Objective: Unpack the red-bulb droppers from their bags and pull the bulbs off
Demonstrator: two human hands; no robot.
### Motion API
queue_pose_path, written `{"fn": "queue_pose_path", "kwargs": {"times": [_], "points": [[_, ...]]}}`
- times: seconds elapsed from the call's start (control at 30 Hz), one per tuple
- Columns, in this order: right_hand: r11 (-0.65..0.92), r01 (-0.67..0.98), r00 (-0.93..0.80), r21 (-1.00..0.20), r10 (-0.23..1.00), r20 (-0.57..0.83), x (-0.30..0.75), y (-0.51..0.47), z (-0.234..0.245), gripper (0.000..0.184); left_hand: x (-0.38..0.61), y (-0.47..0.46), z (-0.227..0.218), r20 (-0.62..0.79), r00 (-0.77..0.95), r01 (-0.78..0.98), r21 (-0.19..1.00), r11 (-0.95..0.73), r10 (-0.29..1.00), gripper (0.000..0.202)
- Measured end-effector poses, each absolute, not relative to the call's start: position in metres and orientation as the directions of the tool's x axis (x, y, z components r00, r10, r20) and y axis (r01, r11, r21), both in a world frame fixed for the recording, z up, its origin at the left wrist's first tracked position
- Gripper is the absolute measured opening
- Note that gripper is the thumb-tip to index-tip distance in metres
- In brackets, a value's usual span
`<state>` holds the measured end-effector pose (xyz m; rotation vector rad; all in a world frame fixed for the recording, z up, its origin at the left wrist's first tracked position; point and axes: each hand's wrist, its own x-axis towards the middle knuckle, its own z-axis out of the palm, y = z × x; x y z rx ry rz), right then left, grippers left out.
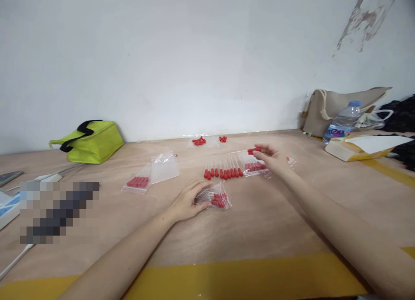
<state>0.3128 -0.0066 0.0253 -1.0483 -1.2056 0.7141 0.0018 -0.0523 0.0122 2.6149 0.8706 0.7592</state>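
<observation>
My right hand (271, 158) pinches a couple of glass droppers (251, 151) by their red rubber bulbs, their thin clear tubes pointing left. Below it lies a clear zip bag of droppers (254, 166). With curled fingers my left hand (191, 201) grips a small zip bag (223, 199) holding several red-bulbed droppers. Between the hands and a little farther back, a row of loose droppers (225, 173) rests with bulbs toward me. Farther left are another filled zip bag (138, 181) and a flat, whitish zip bag (164, 167).
Loose red bulbs (199, 141) lie on clear plastic by the wall. At the back left stands a lime-green bag (97, 142); a water bottle (343, 120), a beige bag (337, 102) and an opened yellow envelope (359, 151) are at right. Yellow tape (246, 276) crosses the front edge.
</observation>
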Motion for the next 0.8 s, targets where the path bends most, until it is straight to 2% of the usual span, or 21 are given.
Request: {"fn": "queue_pose_path", "kwargs": {"times": [0.07, 0.1, 0.17, 0.27, 0.37, 0.5, 0.6, 0.7, 0.8], "points": [[0.535, 0.354, 0.171, -0.767, 0.770, 0.615, 0.298, 0.001, 0.023, 0.022, 0.002, -0.053, 0.013, 0.441, 0.680, 0.451, 0.379, -0.808, 0.586, 0.047], [0.594, 0.480, 0.076, -0.645, 0.705, 0.706, 0.290, 0.004, 0.022, 0.018, 0.002, -0.053, 0.013, 0.455, 0.682, 0.442, 0.367, -0.819, 0.572, 0.046], [0.686, 0.625, -0.158, -0.372, 0.578, 0.801, 0.273, 0.009, 0.017, 0.018, 0.002, -0.053, 0.013, 0.460, 0.697, 0.422, 0.357, -0.833, 0.550, 0.042], [0.721, 0.690, -0.419, -0.067, 0.473, 0.775, 0.254, 0.014, 0.008, 0.027, 0.002, -0.053, 0.012, 0.449, 0.706, 0.409, 0.372, -0.833, 0.547, 0.039], [0.692, 0.720, -0.530, 0.061, 0.491, 0.691, 0.244, 0.016, -0.001, 0.030, 0.002, -0.053, 0.012, 0.438, 0.704, 0.409, 0.394, -0.823, 0.560, 0.038], [0.674, 0.729, -0.595, 0.122, 0.534, 0.601, 0.240, 0.010, -0.001, 0.031, 0.002, -0.053, 0.012, 0.406, 0.693, 0.436, 0.422, -0.795, 0.595, 0.039], [0.689, 0.720, -0.606, 0.084, 0.565, 0.559, 0.242, -0.002, 0.006, 0.031, 0.001, -0.053, 0.011, 0.349, 0.691, 0.477, 0.438, -0.762, 0.633, 0.041], [0.682, 0.729, -0.524, -0.060, 0.613, 0.591, 0.246, -0.018, 0.012, 0.031, 0.002, -0.052, 0.012, 0.308, 0.689, 0.506, 0.443, -0.740, 0.656, 0.041], [0.601, 0.735, -0.308, -0.314, 0.708, 0.636, 0.249, -0.036, 0.012, 0.026, 0.002, -0.052, 0.012, 0.296, 0.695, 0.515, 0.433, -0.740, 0.656, 0.041]]}}
